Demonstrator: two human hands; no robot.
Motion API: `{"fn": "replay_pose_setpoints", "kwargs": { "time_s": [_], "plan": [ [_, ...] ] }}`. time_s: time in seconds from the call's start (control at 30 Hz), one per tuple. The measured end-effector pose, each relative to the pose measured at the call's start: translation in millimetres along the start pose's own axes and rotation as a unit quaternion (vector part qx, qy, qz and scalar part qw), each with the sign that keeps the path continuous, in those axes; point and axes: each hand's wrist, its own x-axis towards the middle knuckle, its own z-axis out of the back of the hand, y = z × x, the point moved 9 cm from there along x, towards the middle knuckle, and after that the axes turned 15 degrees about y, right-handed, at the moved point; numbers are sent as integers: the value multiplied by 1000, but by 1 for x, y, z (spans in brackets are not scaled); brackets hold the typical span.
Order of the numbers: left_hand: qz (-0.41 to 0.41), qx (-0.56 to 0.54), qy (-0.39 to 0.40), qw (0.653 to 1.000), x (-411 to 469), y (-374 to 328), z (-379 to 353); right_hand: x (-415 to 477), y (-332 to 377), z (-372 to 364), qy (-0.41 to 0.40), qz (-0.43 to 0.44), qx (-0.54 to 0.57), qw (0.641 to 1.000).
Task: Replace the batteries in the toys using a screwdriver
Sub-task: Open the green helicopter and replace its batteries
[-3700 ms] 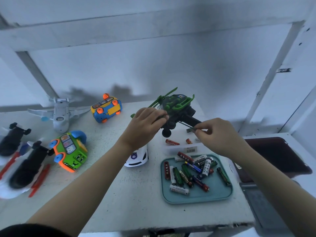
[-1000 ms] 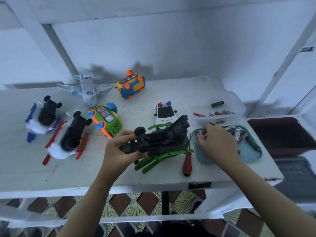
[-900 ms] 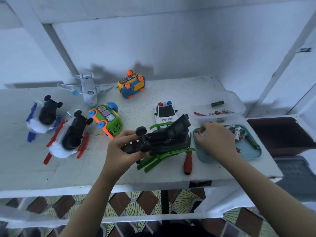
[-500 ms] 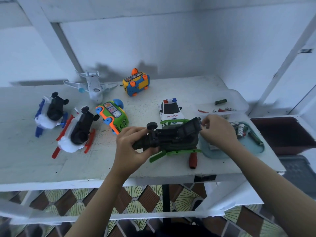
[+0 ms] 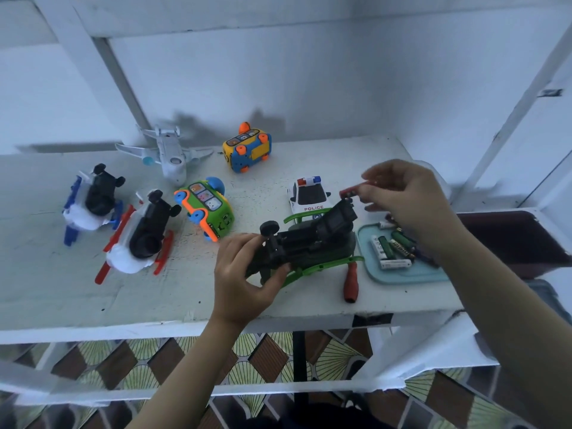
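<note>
The left hand (image 5: 244, 283) grips the upturned black-and-green plastic toy helicopter (image 5: 312, 239). The right hand (image 5: 411, 199) pinches, seemingly, a small red battery (image 5: 349, 191); a red-handled screwdriver (image 5: 351, 281) lies beside.

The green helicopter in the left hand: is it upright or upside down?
Upside down: the green helicopter has its black wheel up and its rotor blades toward the table.

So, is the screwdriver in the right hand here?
No, the red-handled screwdriver lies on the table beside the green helicopter, while the right hand pinches a red battery.
</note>
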Motion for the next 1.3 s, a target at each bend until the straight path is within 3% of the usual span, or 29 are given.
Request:
{"fn": "replay_pose_setpoints", "kwargs": {
  "time_s": [0.1,0.2,0.27,0.37,0.43,0.7,1.03,1.3],
  "plan": [
    [-28,-3,-10,1000,-1,-3,-2,-9,34,-10,-20,71,9,997],
    [-53,-7,5,999,3,-6,-5,-16,51,-32,25,115,4,993],
    [-69,-11,23,997,7,-10,-7,-20,55,-46,54,124,-112,985],
    [-77,-30,45,996,11,-11,-8,-26,53,-60,43,162,-335,927],
    [-71,-53,54,995,13,-8,-7,-30,48,-67,30,186,-399,897],
    [-66,-86,90,990,23,-6,-6,-30,28,-89,97,210,-471,851],
    [-59,-94,101,989,29,-2,-8,-34,28,-98,69,268,-534,799],
    [-44,-92,110,989,30,3,-9,-41,18,-97,70,255,-542,798]
  ]
}}
